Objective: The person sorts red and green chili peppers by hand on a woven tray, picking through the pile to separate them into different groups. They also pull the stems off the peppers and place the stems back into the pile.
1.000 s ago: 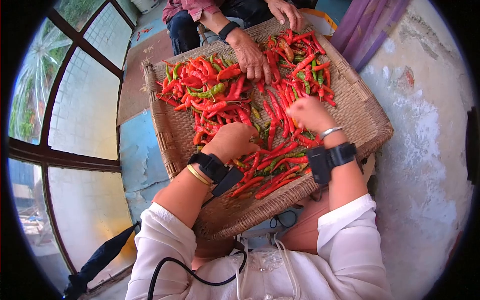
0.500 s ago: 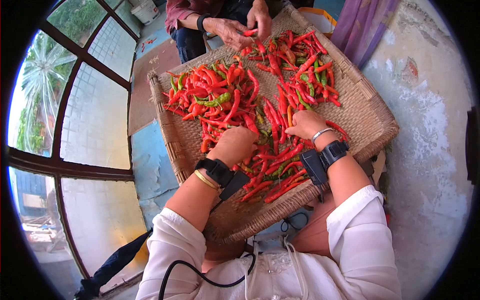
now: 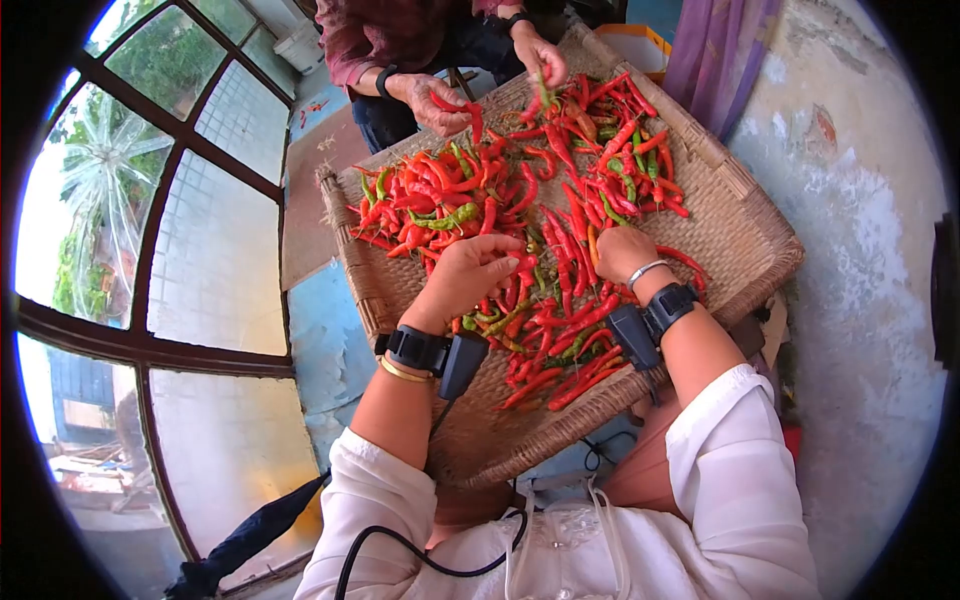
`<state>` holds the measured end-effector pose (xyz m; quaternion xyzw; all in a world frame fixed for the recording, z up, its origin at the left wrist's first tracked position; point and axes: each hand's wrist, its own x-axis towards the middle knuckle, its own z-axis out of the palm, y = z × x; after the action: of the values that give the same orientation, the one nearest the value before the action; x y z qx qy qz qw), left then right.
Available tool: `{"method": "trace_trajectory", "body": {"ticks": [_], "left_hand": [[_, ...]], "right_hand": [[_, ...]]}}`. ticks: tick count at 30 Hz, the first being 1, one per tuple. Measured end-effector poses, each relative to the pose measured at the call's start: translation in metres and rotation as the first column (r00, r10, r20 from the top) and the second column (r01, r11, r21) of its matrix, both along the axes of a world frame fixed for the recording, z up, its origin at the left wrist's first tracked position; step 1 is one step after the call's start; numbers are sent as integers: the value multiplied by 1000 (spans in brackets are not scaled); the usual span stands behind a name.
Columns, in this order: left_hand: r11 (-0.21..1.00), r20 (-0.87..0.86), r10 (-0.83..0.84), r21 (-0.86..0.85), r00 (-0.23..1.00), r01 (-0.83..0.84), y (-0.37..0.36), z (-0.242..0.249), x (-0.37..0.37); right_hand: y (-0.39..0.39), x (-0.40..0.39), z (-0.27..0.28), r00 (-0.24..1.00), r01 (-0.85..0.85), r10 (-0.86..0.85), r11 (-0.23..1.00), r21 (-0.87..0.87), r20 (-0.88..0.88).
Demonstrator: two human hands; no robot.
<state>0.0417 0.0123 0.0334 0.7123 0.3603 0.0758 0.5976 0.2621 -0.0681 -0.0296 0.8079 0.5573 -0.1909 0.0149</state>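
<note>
A woven tray carries red, orange and green chili peppers in piles. My left hand is over the left pile, thumb and fingers pinched around a red pepper. My right hand is closed at the middle of the peppers, beside an orange one; its fingertips are hidden, so what it grips cannot be made out. Loose peppers lie nearer to me, below both hands.
Across the tray, another person's hands hold peppers. Window frames stand at the left, a wall at the right. A purple curtain hangs by the far right corner, near an orange-edged box.
My left hand has lifted and its fingers show more, with a red pepper at the tips. My right hand stays nearly in place. The other person's hands have moved apart.
</note>
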Motion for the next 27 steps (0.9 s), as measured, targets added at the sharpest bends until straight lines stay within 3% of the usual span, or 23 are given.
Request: {"method": "trace_trajectory", "body": {"ticks": [4, 6, 8, 10, 11, 12, 14, 16, 18, 20, 22, 23, 24, 25, 26, 27], "left_hand": [[999, 24, 43, 5, 999, -44, 0, -11, -1], [994, 53, 95, -51, 994, -93, 0, -12, 1], [996, 25, 86, -36, 996, -85, 1, -12, 2], [996, 0, 85, -24, 996, -85, 0, -13, 2], [991, 64, 110, -86, 992, -104, -2, -14, 4], [982, 126, 139, -149, 982, -120, -4, -14, 5], [974, 180, 170, -181, 969, -137, -6, -15, 8], [965, 233, 203, -211, 951, -154, -8, -16, 12], [989, 184, 108, -120, 977, -87, -11, -13, 13], [992, 150, 39, -122, 988, -21, -16, -8, 15], [996, 231, -15, -84, 973, 36, -15, -25, 16], [1000, 267, -18, 11, 963, 16, -16, -28, 18], [977, 194, -55, 212, 979, 13, -13, -22, 16], [874, 239, -66, 482, 969, -60, -10, -31, 16], [766, 116, -53, 641, 992, -34, -6, -34, 13], [667, -85, -71, 737, 994, 111, 1, -41, 14]], "right_hand": [[0, 8, 19, 997, 59, -56, 997, 59, -56], [-2, 14, 37, 938, 63, -32, 995, 80, -345], [-2, 26, 28, 901, 89, -7, 982, 168, -433], [-6, 29, 38, 554, 496, -93, 835, 238, -827], [-5, 33, 35, 332, 680, -64, 708, 191, -941], [-5, 31, 41, 252, 795, -69, 584, 166, -965], [-6, 23, 43, 269, 777, -115, 613, 144, -956], [-5, 4, 42, 340, 542, -76, 831, 129, -937], [-8, -22, 52, 348, 342, -3, 932, 124, -937], [-5, -37, 54, 251, 308, 37, 944, 116, -967], [4, -35, 39, 272, 289, 112, 938, 192, -956], [6, -33, 38, 290, 336, 86, 923, 185, -953], [6, -29, 41, 303, 380, 64, 907, 182, -951], [5, -25, 52, 351, 423, -5, 893, 153, -936], [5, -14, 50, 294, 475, 7, 867, 152, -956], [8, -2, 48, 246, 591, -17, 795, 136, -969]]}}
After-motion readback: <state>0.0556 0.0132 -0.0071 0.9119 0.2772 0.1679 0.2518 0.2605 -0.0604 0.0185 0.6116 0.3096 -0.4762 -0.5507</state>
